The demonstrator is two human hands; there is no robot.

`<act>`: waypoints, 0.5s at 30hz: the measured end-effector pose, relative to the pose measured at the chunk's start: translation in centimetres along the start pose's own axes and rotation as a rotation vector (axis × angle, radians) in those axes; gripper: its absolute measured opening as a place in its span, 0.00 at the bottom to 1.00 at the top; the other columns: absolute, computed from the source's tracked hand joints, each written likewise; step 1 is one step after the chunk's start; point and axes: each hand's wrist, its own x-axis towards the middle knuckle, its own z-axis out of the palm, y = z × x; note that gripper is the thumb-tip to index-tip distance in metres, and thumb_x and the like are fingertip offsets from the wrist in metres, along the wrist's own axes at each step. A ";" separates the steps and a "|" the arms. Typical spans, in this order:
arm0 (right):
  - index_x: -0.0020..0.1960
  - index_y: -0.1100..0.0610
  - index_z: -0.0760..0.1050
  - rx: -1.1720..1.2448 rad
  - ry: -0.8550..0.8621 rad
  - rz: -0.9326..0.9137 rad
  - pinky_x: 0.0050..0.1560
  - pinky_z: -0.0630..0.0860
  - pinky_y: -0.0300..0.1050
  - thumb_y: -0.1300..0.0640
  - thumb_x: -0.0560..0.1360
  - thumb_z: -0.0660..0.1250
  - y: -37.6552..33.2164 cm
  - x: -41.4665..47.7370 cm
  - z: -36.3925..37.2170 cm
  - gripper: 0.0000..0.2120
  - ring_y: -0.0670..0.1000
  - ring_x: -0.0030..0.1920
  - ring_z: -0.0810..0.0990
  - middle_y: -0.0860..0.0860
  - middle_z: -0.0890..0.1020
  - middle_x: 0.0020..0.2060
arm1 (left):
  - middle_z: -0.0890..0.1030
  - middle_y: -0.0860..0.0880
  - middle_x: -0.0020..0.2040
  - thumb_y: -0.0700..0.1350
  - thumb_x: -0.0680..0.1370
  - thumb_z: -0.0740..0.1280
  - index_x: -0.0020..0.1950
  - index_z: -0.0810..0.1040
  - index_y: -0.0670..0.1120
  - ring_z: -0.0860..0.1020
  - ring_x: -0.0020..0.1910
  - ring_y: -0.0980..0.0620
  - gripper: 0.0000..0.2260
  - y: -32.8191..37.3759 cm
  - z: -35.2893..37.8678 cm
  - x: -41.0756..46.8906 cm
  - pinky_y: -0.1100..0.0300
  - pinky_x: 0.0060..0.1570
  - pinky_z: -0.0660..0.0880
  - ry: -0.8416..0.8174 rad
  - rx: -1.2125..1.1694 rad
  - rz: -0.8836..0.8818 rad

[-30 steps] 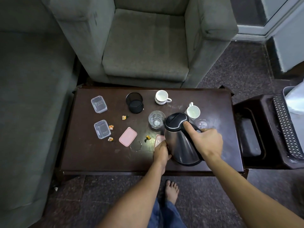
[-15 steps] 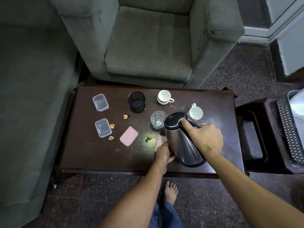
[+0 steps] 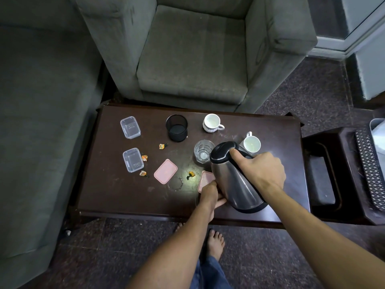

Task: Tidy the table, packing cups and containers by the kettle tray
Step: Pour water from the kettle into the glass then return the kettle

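We tip the shiny steel kettle (image 3: 233,180) toward the clear glass (image 3: 203,151), right hand (image 3: 260,170) gripping its handle (image 3: 246,155), left hand (image 3: 210,197) flat, steadying its side.

Blue jeans (image 3: 210,274), 2 bare feet (image 3: 215,243) (forearms (image 3: 181,245) bare).

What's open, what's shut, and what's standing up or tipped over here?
Kettle, lid shut, tipped toward the glass; right hand grips it, left hand touches its side.
Glass, upright.
White cups, upright.
Mesh cup, upright.
Clear boxes, lids off.
Pink lids, flat on the table.
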 end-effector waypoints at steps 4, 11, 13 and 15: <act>0.27 0.56 0.77 -0.022 0.016 -0.014 0.28 0.63 0.41 0.20 0.59 0.62 -0.3 0.1 0.0 0.37 0.51 0.29 0.73 0.50 0.77 0.27 | 0.86 0.47 0.52 0.48 0.83 0.59 0.56 0.82 0.47 0.84 0.52 0.48 0.13 0.3 0.1 -0.1 0.59 0.43 0.81 -0.011 -0.005 -0.010; 0.26 0.56 0.76 -0.061 0.017 -0.029 0.27 0.62 0.40 0.20 0.59 0.62 -0.7 0.4 -0.1 0.37 0.49 0.27 0.71 0.49 0.75 0.25 | 0.87 0.49 0.48 0.47 0.82 0.59 0.53 0.82 0.49 0.85 0.48 0.50 0.12 0.5 0.0 -0.4 0.61 0.37 0.81 -0.023 -0.011 -0.027; 0.27 0.56 0.76 -0.067 0.019 -0.032 0.27 0.62 0.39 0.20 0.60 0.62 -0.8 0.4 -0.2 0.37 0.49 0.27 0.71 0.49 0.75 0.26 | 0.87 0.50 0.47 0.48 0.82 0.59 0.52 0.82 0.49 0.85 0.48 0.51 0.12 0.5 0.0 -0.4 0.61 0.37 0.81 -0.023 -0.008 -0.020; 0.26 0.56 0.74 -0.067 0.029 -0.034 0.26 0.61 0.39 0.20 0.60 0.63 -0.9 0.4 -0.2 0.36 0.49 0.26 0.70 0.49 0.74 0.26 | 0.87 0.49 0.49 0.48 0.82 0.59 0.55 0.82 0.48 0.85 0.49 0.51 0.13 0.6 0.0 -0.4 0.62 0.38 0.81 -0.027 0.001 -0.021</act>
